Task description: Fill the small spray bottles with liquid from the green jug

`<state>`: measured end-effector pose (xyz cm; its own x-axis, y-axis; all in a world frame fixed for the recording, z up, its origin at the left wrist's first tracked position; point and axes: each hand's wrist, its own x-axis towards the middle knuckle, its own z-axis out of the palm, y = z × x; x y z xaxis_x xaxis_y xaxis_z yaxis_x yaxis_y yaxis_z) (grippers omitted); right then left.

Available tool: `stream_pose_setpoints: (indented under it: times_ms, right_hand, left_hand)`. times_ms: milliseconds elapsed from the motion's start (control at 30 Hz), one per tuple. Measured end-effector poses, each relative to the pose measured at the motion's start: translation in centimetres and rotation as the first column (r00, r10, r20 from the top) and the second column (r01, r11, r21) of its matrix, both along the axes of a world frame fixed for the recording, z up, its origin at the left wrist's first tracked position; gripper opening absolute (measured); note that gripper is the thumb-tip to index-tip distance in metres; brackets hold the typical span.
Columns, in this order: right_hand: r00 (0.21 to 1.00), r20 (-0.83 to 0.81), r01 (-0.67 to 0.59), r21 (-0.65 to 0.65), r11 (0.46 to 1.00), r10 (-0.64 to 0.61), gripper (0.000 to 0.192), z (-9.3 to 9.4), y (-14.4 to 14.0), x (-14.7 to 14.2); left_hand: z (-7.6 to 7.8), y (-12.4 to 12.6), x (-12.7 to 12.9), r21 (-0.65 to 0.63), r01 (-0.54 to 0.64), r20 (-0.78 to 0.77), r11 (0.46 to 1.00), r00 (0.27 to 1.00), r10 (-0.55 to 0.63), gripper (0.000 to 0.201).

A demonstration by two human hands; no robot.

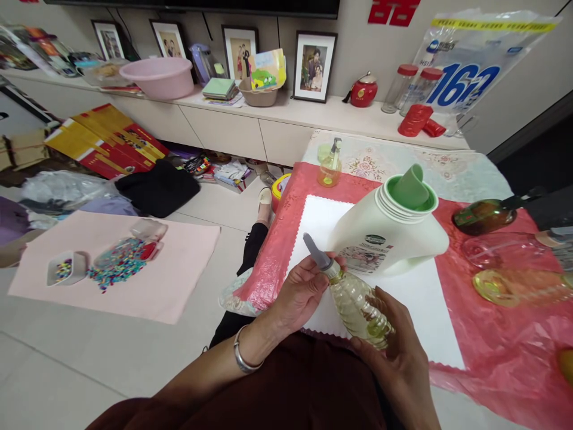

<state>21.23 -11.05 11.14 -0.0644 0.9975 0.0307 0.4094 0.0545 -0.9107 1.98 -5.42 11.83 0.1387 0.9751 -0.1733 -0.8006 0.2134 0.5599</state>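
Tilted above the near edge of the table, a clear yellowish ribbed pump bottle [356,304] rests between my two hands. My left hand [302,295] pinches the collar just under its grey pump head [317,251]. Around the lower body of the same bottle, my right hand [398,346] is wrapped, its fingers on the far side partly hidden. Just beyond stands a large white detergent jug [373,230] with a green spout [412,188] in its open mouth. The jug sits on a white scallop-edged sheet [430,316].
Red plastic film [487,352] covers much of the table. A small pump bottle [330,170] stands at the back; a dark bottle [486,215] and a yellow bottle [514,286] lie at right. Left on the floor, a pink sheet [179,269] carries colourful beads [119,266].
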Motion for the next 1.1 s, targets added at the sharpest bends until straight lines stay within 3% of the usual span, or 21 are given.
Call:
stream_pose_setpoints:
  times_ms: [233, 367, 500, 700, 900, 1100]
  right_hand:
    - [0.999, -0.032, 0.015, -0.027, 1.000, -0.016, 0.080, -0.4, -0.2, -0.2]
    - [0.983, -0.183, -0.046, -0.064, 0.997, 0.034, 0.078, -1.3, -0.3, 0.2]
    - [0.918, -0.390, -0.133, -0.132, 0.982, 0.071, 0.067, -1.2, -0.4, -0.4]
    - [0.876, -0.477, -0.051, -0.244, 0.968, -0.074, 0.072, 0.2, -0.7, -2.4]
    - [0.800, -0.592, -0.108, -0.296, 0.949, -0.094, 0.077, -0.1, -0.5, -2.4]
    - [0.756, -0.645, -0.114, -0.299, 0.947, -0.113, 0.072, -0.4, -0.6, -2.5]
  left_hand:
    - [-0.5, 0.0, -0.1, 0.040, -0.016, -0.046, 0.999, 0.999, 0.018, 0.045]
    - [-0.1, 0.0, -0.4, 0.065, 0.012, -0.017, 0.998, 1.000, -0.011, 0.043]
    - [0.5, -0.2, -0.6, 0.052, 0.045, -0.009, 0.998, 0.999, -0.045, 0.043]
    - [0.8, -0.4, -0.1, 0.010, -0.081, -0.030, 0.997, 0.996, 0.081, 0.043]
    - [0.7, -0.4, -0.3, -0.044, -0.028, -0.021, 0.999, 0.999, 0.027, 0.049]
    - [0.8, -0.5, -0.1, -0.051, -0.075, -0.035, 0.996, 0.997, 0.073, 0.047]
